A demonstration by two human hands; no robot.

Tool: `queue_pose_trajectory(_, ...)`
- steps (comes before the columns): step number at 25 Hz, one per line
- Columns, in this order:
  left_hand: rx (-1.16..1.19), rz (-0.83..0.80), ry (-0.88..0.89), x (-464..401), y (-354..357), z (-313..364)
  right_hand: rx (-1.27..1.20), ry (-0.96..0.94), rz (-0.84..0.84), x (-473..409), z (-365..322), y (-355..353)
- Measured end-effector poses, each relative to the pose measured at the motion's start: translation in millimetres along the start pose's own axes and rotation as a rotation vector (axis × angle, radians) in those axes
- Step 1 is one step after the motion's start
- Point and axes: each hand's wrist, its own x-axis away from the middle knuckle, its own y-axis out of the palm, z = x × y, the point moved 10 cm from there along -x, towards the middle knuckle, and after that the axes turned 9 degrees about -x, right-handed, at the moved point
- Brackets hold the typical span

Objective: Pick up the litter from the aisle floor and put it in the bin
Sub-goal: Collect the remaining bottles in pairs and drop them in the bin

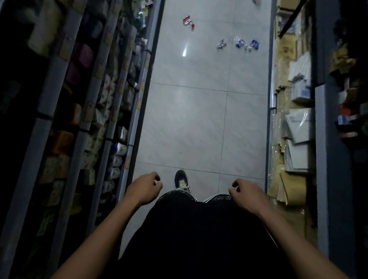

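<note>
Forearms reach forward from the bottom edge, bare, over black trousers with white side stripes (191,219). At their ends the left hand (144,188) and the right hand (247,192) hang low at either side of the legs, each with fingers loosely curled inward and holding nothing, well apart from one another. Between them a black lace-up shoe with pale laces (181,181) is planted on the pale grey tiled aisle floor (199,123), its toe pointing up the aisle. On the left runs a tall grey shelving unit (111,111) packed with wrapped packets and small bottles, dim and blurred; on the right another shelf (290,123) holds stacked brown cardboard and clear plastic-wrapped white sheets. The tiles ahead of the shoe show a faint sheen and thin grout lines. Far up the aisle, well apart from both hands, the litter lies on the floor: a cluster of crumpled blue and silver wrappers (239,44) near the right shelf, and beyond it, nearer the left side, a crumpled red and white wrapper (188,22). At the very top edge a further small scrap (256,2) is cut off by the frame, too blurred to tell what it is
</note>
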Motion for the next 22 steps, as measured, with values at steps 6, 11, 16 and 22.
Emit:
queue_pose_trajectory(6, -0.114, 0.005, 0.155, -120, -127, 103, -0.241, 0.144, 0.113, -61, 27, -108)
queue_pose_trajectory(11, -0.111, 0.065, 0.157, -218, -226, 192, -0.291, 0.154, 0.124, -152, 35, -205)
queue_pose_trajectory(16, 0.022, 0.071, 0.062, -276, -279, 242, -0.216, 0.057, 0.094, -248, 4, -315)
queue_pose_trajectory(22, 0.152, 0.038, -0.084, -326, -313, 243, -0.076, -0.092, 0.070, -365, -77, -431)
